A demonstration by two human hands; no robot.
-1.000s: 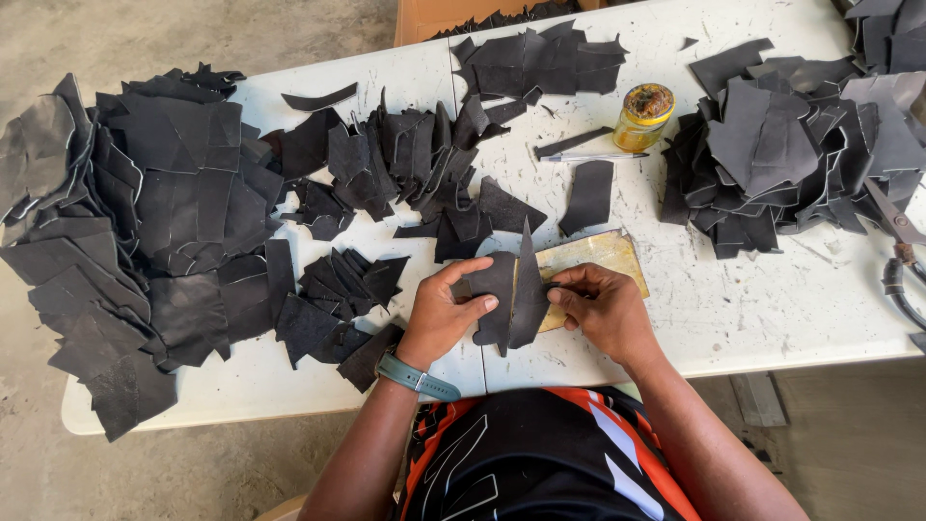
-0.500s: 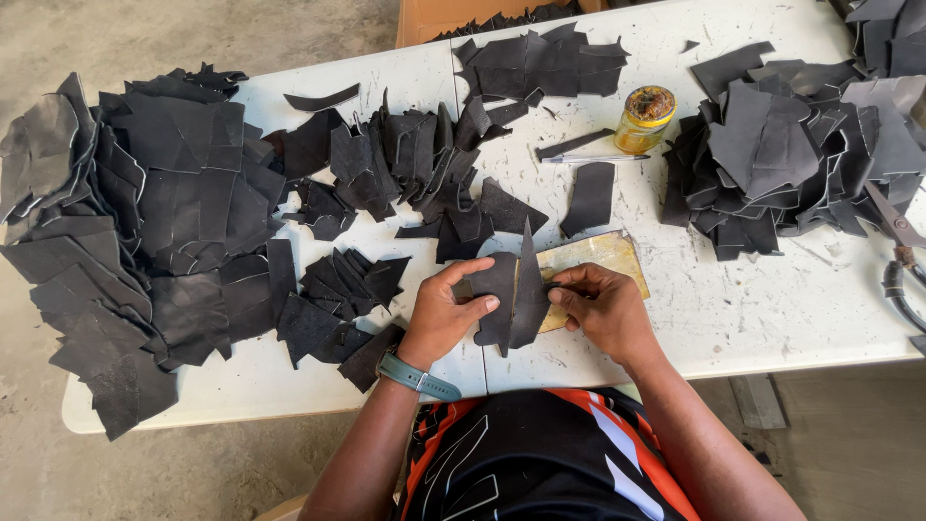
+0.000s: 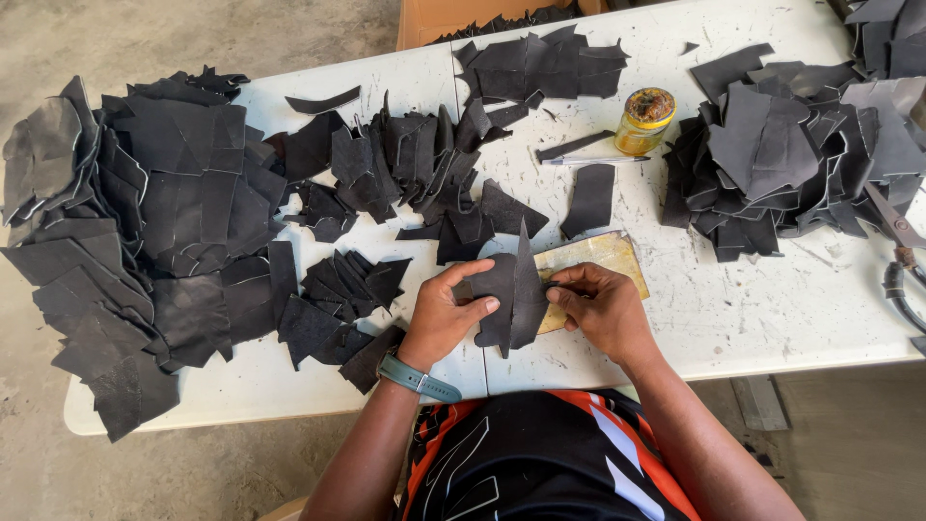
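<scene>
- The left hand (image 3: 447, 314) is pressing its fingers and thumb on the left part of a dark leather piece (image 3: 509, 294), so this hand is closed on it.
- The right hand (image 3: 595, 309) is pinching the right edge of the same piece, with the fingertips together on it.
- The leather piece is lying near the front edge of the white table (image 3: 752, 309), about at the middle, and it is partly covering a tan board (image 3: 598, 256).
- A small glass jar (image 3: 645, 121) with yellowish content and a rusty lid is standing toward the back edge, right of the middle; what is inside exactly, I cannot tell.
- A thin pen-like stick (image 3: 593, 160) is lying just beside the jar, on its left.
- A brown cardboard box (image 3: 453, 14) is standing behind the back edge, and dark pieces are showing in it.
- A big heap of leather cuts (image 3: 145, 241) is covering the left end of the table and hanging over its edge.
- Another heap (image 3: 781, 164) is sitting at the right end.
- Scissors (image 3: 897, 232) are lying at the right edge, next to this heap.
- A grey-green watch (image 3: 417, 376) is sitting on the left wrist.
</scene>
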